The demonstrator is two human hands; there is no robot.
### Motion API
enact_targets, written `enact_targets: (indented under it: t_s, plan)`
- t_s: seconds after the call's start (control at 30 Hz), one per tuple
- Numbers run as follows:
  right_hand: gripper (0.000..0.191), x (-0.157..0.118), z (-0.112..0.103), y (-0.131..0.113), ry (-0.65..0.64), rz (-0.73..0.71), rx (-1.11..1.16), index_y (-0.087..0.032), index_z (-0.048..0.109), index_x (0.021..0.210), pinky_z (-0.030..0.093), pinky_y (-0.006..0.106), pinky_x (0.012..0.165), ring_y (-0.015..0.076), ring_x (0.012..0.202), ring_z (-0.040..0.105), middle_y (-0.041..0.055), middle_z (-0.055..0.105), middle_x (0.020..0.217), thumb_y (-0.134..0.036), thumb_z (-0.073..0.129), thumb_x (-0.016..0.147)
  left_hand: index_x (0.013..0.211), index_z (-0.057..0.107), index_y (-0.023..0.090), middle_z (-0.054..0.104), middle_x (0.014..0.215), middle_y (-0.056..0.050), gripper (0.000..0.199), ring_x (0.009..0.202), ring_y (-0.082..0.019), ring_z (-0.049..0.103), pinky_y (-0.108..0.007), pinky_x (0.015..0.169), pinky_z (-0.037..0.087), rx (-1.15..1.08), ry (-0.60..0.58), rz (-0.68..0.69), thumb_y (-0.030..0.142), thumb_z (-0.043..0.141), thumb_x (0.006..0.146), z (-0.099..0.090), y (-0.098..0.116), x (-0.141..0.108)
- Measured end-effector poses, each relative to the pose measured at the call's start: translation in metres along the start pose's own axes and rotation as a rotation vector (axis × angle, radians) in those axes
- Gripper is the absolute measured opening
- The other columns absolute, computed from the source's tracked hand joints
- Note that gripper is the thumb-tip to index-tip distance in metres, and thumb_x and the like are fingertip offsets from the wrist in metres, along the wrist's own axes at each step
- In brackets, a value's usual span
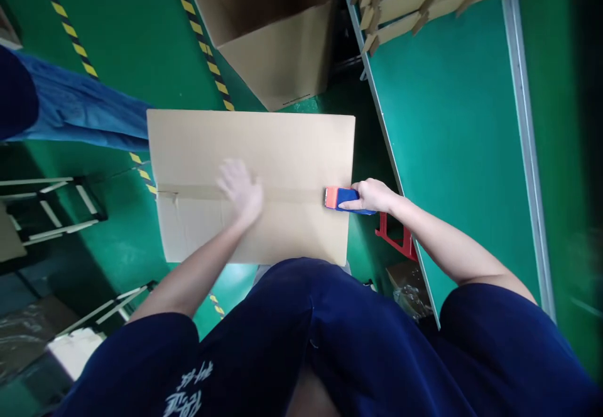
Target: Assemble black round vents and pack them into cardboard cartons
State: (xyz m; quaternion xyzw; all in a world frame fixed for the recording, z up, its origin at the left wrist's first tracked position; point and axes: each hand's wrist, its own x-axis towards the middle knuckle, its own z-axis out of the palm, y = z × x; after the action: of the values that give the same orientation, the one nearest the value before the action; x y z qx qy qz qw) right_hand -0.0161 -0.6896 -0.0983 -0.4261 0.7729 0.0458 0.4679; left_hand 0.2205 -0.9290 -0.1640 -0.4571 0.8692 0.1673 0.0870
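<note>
Because the cardboard box [282, 147] lies with its closed face up, the strip of tape [292, 195] along its middle probably serves to hold the flaps together. The box sits right in front of the person's waist, likely within easy reach of both arms; what supports it is hidden. The right hand [370, 195] is clamped on a blue-and-orange tape dispenser [343, 198], whose orange end is over the box near its right edge, seemingly lined up with the strip. The left hand [241, 191], blurred, has its fingers apart over the middle, perhaps to smooth or steady; whether it presses down I cannot tell. Beyond stands an open carton [277, 59], and to the right a green tabletop [452, 97] bears stacked cardboard pieces [414, 2].
</note>
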Motion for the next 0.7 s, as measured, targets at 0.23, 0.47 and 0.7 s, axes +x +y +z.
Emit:
enact_targets:
  t_s: [0.23,0.47,0.7]
  plan:
    - [0.052,-0.031,-0.005,0.053,0.045,-0.014,0.006,-0.020,0.072,0.085,0.032,0.028,0.057,0.0202,0.066,0.066,0.0054,0.070,0.069,-0.072,0.074,0.078,0.166,0.023,0.019,0.008,0.174,-0.007,0.066,0.161,-0.027,-0.001,-0.053,0.129,-0.012,0.061,-0.214,0.400,0.040,0.032,0.104,0.035,0.079,-0.029]
    - [0.046,-0.095,0.006,0.149,0.078,0.134,-0.007,-0.018,0.076,0.094,0.032,0.027,0.058,0.0161,0.058,0.059,0.0030,0.066,0.064,-0.063,0.078,0.081,0.165,0.028,0.019,0.013,0.173,-0.006,0.065,0.161,-0.026,-0.001,-0.050,0.129,-0.010,0.061,-0.183,0.424,0.040,0.032,0.104,0.031,0.071,-0.021]
    - [0.049,-0.043,0.024,0.092,0.154,0.300,0.003,-0.010,0.078,0.091,0.048,0.033,0.070,0.0317,0.087,0.074,0.0199,0.076,0.090,-0.058,0.081,0.080,0.150,0.055,0.018,0.049,0.157,-0.012,0.056,0.156,-0.025,0.029,-0.045,0.132,0.008,-0.089,-0.629,1.182,0.042,0.037,0.103,0.046,0.123,-0.022]
